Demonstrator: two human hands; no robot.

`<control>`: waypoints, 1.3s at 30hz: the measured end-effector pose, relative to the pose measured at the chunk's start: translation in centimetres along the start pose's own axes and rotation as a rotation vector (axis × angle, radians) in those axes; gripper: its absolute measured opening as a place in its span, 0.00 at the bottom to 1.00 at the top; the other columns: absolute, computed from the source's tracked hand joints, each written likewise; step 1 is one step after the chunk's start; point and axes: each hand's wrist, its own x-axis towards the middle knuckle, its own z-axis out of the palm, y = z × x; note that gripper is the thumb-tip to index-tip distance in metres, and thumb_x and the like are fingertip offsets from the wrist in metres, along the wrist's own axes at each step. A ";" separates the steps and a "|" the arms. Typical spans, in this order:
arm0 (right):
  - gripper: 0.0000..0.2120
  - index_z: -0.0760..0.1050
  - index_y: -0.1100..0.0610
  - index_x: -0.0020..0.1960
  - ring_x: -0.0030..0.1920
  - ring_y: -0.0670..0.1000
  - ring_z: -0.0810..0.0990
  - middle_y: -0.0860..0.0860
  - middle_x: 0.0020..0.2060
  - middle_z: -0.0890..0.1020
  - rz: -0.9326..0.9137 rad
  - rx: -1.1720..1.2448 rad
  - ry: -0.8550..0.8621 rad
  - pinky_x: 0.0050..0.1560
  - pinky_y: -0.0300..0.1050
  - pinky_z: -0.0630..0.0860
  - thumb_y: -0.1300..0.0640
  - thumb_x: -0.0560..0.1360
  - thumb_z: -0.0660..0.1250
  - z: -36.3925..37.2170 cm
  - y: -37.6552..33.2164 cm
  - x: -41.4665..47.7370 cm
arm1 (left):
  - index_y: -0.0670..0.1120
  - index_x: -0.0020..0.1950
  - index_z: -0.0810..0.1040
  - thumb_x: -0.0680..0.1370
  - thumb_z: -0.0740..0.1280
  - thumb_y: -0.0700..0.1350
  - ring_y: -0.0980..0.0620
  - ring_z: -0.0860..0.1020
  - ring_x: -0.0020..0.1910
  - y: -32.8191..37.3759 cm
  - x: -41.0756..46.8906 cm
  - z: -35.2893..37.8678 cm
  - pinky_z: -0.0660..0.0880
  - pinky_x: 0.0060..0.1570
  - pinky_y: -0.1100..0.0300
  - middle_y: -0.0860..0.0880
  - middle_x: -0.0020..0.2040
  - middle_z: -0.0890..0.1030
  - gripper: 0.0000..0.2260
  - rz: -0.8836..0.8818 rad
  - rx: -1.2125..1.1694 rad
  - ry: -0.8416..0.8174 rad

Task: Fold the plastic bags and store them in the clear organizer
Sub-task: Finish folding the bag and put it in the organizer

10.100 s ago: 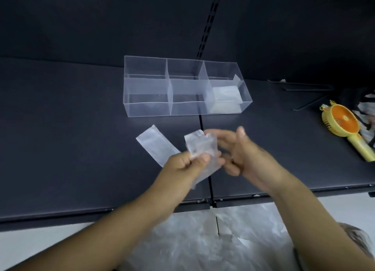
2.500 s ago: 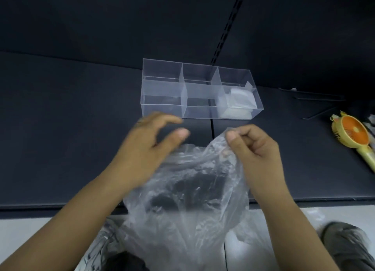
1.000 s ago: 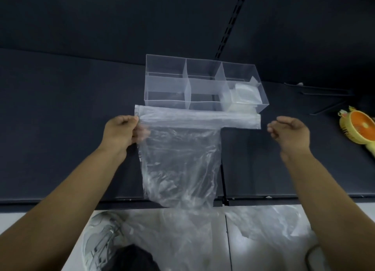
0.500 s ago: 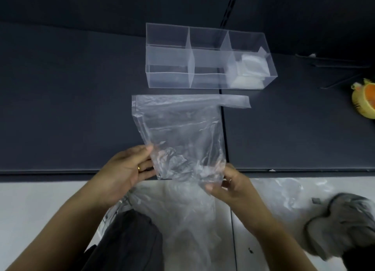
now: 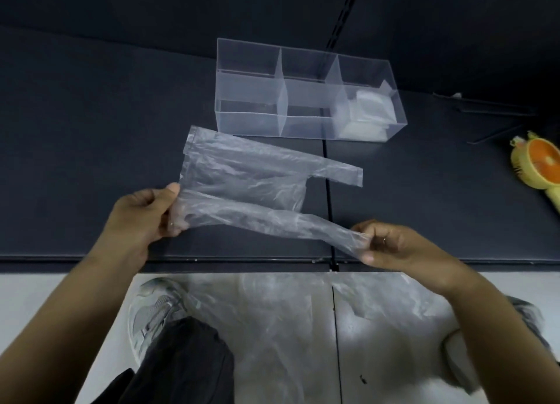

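Plastic bag [image 5: 242, 173] centre frame, lying lengthwise on the dark table [image 5: 91, 131], just below the clear organizer [image 5: 248, 100]. Left hand [image 5: 142, 219] pinches the bag's near left corner, thumb on top. Right hand [image 5: 391, 243] pinches the end of the near handle strip, lower right. The near long edge is lifted and taut between both hands while the far half lies flat. This looks like a lengthwise fold, with the tension stopping the thin film from bunching. Likely next step: lay the near edge onto the far edge. Organizer's right compartment holds folded bags [image 5: 369, 113], so it sits close for storing. Loose bags [image 5: 303, 312] on floor, bottom. Yellow fan [image 5: 539, 164] right edge, uninvolved.
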 end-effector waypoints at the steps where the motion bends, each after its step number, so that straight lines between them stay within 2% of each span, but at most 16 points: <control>1: 0.08 0.78 0.56 0.43 0.48 0.50 0.79 0.50 0.45 0.80 -0.008 -0.006 -0.023 0.51 0.39 0.75 0.51 0.72 0.71 0.0 0.0 -0.1 | 0.44 0.37 0.77 0.77 0.68 0.49 0.57 0.74 0.20 -0.2 -0.1 0.0 0.70 0.21 0.69 0.52 0.24 0.78 0.12 0.035 0.046 0.018; 4: 0.16 0.77 0.56 0.41 0.45 0.49 0.77 0.50 0.39 0.78 -0.026 0.070 -0.014 0.55 0.43 0.73 0.43 0.76 0.65 0.1 0.7 -0.2 | 0.44 0.35 0.73 0.77 0.69 0.46 0.58 0.63 0.16 -0.6 -0.1 -0.5 0.59 0.17 0.72 0.54 0.19 0.69 0.12 0.117 0.048 0.036; 6: 0.17 0.76 0.60 0.41 0.44 0.52 0.75 0.53 0.38 0.76 -0.045 0.154 0.018 0.57 0.51 0.71 0.45 0.76 0.64 0.1 1.2 -0.3 | 0.45 0.36 0.72 0.76 0.70 0.44 0.58 0.61 0.16 -0.4 0.1 -1.0 0.57 0.18 0.72 0.54 0.19 0.67 0.11 0.146 0.017 0.036; 7: 0.16 0.75 0.60 0.41 0.44 0.52 0.74 0.52 0.37 0.76 -0.057 0.178 0.016 0.56 0.49 0.71 0.47 0.76 0.66 0.1 1.4 -0.4 | 0.45 0.36 0.73 0.76 0.70 0.44 0.58 0.61 0.16 -0.3 0.3 -1.2 0.57 0.18 0.72 0.54 0.19 0.67 0.11 0.156 0.009 0.033; 12: 0.03 0.80 0.54 0.42 0.43 0.46 0.77 0.48 0.38 0.79 -0.091 0.297 -0.017 0.48 0.38 0.74 0.59 0.69 0.70 0.0 2.0 -0.6 | 0.47 0.41 0.77 0.75 0.71 0.45 0.58 0.63 0.18 -0.3 0.8 -2.2 0.61 0.19 0.71 0.55 0.22 0.71 0.05 0.180 0.047 -0.019; 14: 0.02 0.79 0.53 0.39 0.40 0.48 0.75 0.50 0.36 0.77 -0.104 0.312 -0.024 0.46 0.40 0.73 0.56 0.70 0.70 0.1 1.8 -0.5 | 0.50 0.45 0.79 0.74 0.72 0.46 0.58 0.69 0.20 -0.4 0.8 -2.5 0.68 0.21 0.71 0.54 0.25 0.76 0.03 0.177 0.125 -0.066; 16: 0.17 0.75 0.59 0.40 0.38 0.49 0.73 0.52 0.35 0.75 -0.112 0.354 -0.036 0.44 0.40 0.72 0.44 0.71 0.71 0.0 1.8 -0.4 | 0.52 0.47 0.79 0.72 0.73 0.47 0.56 0.75 0.23 -0.5 0.9 -2.8 0.72 0.24 0.70 0.51 0.30 0.81 0.06 0.163 0.204 -0.109; 17: 0.20 0.74 0.60 0.41 0.38 0.49 0.73 0.52 0.35 0.74 -0.109 0.380 -0.053 0.44 0.40 0.73 0.42 0.72 0.69 -0.1 1.8 -0.4 | 0.52 0.48 0.80 0.72 0.73 0.48 0.55 0.76 0.24 -0.6 0.9 -3.0 0.73 0.26 0.70 0.48 0.31 0.82 0.07 0.157 0.237 -0.133; 20: 0.07 0.79 0.52 0.39 0.38 0.46 0.74 0.48 0.35 0.76 -0.125 0.331 -0.075 0.44 0.39 0.73 0.57 0.75 0.64 -0.7 1.8 -0.8 | 0.52 0.50 0.80 0.71 0.73 0.47 0.55 0.74 0.24 -0.8 0.8 -3.1 0.73 0.26 0.70 0.46 0.31 0.82 0.09 0.161 0.272 -0.174; 23: 0.11 0.81 0.51 0.38 0.38 0.43 0.77 0.45 0.34 0.79 -0.096 0.292 -0.102 0.43 0.35 0.74 0.67 0.70 0.68 -1.0 1.5 -1.2 | 0.50 0.51 0.80 0.70 0.73 0.46 0.55 0.75 0.25 -0.6 0.5 -3.0 0.74 0.28 0.69 0.46 0.32 0.82 0.11 0.127 0.223 -0.196; 26: 0.05 0.80 0.54 0.36 0.35 0.42 0.79 0.47 0.32 0.80 -0.057 0.355 0.129 0.41 0.33 0.75 0.62 0.64 0.74 0.1 1.2 -1.0 | 0.49 0.52 0.79 0.69 0.73 0.44 0.53 0.80 0.30 -0.4 0.3 -3.0 0.77 0.30 0.67 0.45 0.36 0.84 0.13 0.080 0.210 -0.252; 29: 0.10 0.77 0.63 0.38 0.34 0.43 0.78 0.51 0.33 0.80 -0.025 0.285 0.513 0.39 0.31 0.75 0.59 0.65 0.75 2.2 1.5 0.2 | 0.48 0.54 0.79 0.70 0.72 0.40 0.51 0.83 0.34 -0.4 0.0 -3.0 0.78 0.33 0.67 0.45 0.38 0.84 0.13 0.043 0.237 -0.306; 31: 0.10 0.74 0.60 0.36 0.31 0.44 0.76 0.51 0.30 0.79 0.010 0.206 0.794 0.37 0.34 0.75 0.61 0.68 0.76 3.5 1.8 1.1 | 0.48 0.54 0.79 0.69 0.73 0.39 0.50 0.83 0.35 -0.4 -0.4 -3.0 0.79 0.35 0.67 0.44 0.39 0.85 0.14 0.033 0.269 -0.319; 34: 0.18 0.66 0.55 0.31 0.26 0.45 0.66 0.48 0.25 0.71 0.096 0.094 1.163 0.33 0.42 0.71 0.55 0.72 0.73 4.7 2.5 2.3 | 0.49 0.53 0.80 0.70 0.73 0.39 0.51 0.83 0.35 -0.5 -1.1 -2.7 0.79 0.35 0.67 0.44 0.38 0.85 0.13 0.048 0.322 -0.325; 36: 0.20 0.64 0.55 0.31 0.26 0.47 0.66 0.51 0.25 0.72 0.149 0.022 1.255 0.31 0.44 0.69 0.50 0.75 0.69 5.3 2.7 2.8 | 0.49 0.52 0.79 0.71 0.73 0.37 0.52 0.83 0.33 -0.7 -1.5 -2.3 0.77 0.34 0.69 0.45 0.38 0.85 0.12 0.068 0.347 -0.319; 39: 0.14 0.71 0.58 0.38 0.27 0.48 0.77 0.52 0.29 0.81 0.175 0.121 1.089 0.31 0.42 0.75 0.51 0.76 0.68 5.1 2.8 2.8 | 0.50 0.52 0.79 0.72 0.73 0.38 0.53 0.83 0.33 -1.0 -1.9 -2.0 0.76 0.32 0.71 0.48 0.38 0.85 0.11 0.090 0.360 -0.271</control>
